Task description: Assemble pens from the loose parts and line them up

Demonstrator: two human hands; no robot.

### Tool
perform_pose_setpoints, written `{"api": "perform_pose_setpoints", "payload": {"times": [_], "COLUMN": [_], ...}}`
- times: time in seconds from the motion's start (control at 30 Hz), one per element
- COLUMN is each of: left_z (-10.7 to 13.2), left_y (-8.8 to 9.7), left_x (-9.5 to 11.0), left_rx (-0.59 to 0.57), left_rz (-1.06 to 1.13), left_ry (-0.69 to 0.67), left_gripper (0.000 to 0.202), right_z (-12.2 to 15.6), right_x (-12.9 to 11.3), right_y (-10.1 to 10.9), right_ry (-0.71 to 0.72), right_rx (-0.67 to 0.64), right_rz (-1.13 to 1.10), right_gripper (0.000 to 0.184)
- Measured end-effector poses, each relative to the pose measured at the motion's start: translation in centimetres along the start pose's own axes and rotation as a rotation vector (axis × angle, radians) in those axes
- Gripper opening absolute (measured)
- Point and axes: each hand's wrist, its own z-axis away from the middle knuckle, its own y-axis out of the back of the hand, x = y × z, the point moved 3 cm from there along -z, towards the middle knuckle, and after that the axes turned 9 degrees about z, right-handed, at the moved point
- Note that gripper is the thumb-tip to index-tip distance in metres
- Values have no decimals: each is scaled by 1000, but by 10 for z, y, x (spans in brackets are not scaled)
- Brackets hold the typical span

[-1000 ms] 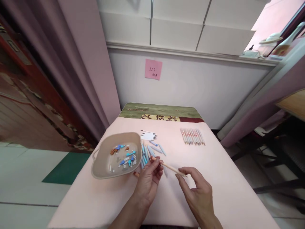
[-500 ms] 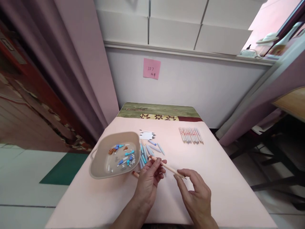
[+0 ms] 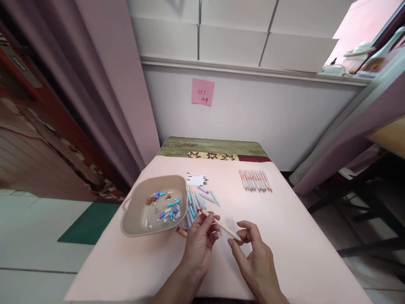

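Observation:
Between the thumb and fingers of my left hand (image 3: 200,236) is a peach-coloured pen (image 3: 227,229) with a brown end, slanting down to the right. My right hand (image 3: 253,253) is at the pen's pale tip, thumb and index finger spread around it; the curled fingers are close beside the tip, and I cannot tell if they touch it. Just beyond my left hand lie several blue and lilac pen barrels (image 3: 198,199). Another peach pen with a brown end (image 3: 181,232) sticks out beside my left wrist, partly hidden.
A beige basin (image 3: 136,223) on the left holds blue and brown caps and small white pieces. Several thin refills (image 3: 202,182) lie on a white card behind the barrels. At the right, a row of clear pens (image 3: 255,180) lies on the pink-covered table (image 3: 303,253).
My right thumb and index finger have parted from their pinch on the pen's tip, and the hand has shifted slightly left and down. My left hand still holds the pen.

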Motion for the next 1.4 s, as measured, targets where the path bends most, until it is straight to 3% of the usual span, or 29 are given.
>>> {"api": "perform_pose_setpoints", "payload": {"times": [0.1,0.27,0.47,0.7,0.9,1.1,1.3,1.4], "left_z": [0,1,1,-2,-3,-2,-4,-5], "left_y": [0,1,3,4,5,4,7,9], "left_x": [-1,-2,-2,0,1,3,2,1], "left_rx": [-17,-23,-16,-39,-36,-91,-89,-114], "left_rz": [-10,-23,-73,-158,-201,-225,-259,-250], "left_ry": [-4,-21,-55,-121,-163,-186,-217,-177], "left_gripper": [26,31,37,44,45,45,47,42], "right_z": [1,2,3,3,4,5,6,7], "right_x": [1,2,-3,-6,-4,-6,-9,-7], "right_y": [1,1,0,-5,-7,-14,-16,-23], "right_ry": [-34,-31,44,-21,4,-102,-85,-172], "right_rx": [-19,-75,56,-138,-63,-301,-191,-289], "right_rz": [-13,52,83,32,86,-78,1,-215], "right_gripper": [25,39,31,43,30,42,30,36]}}
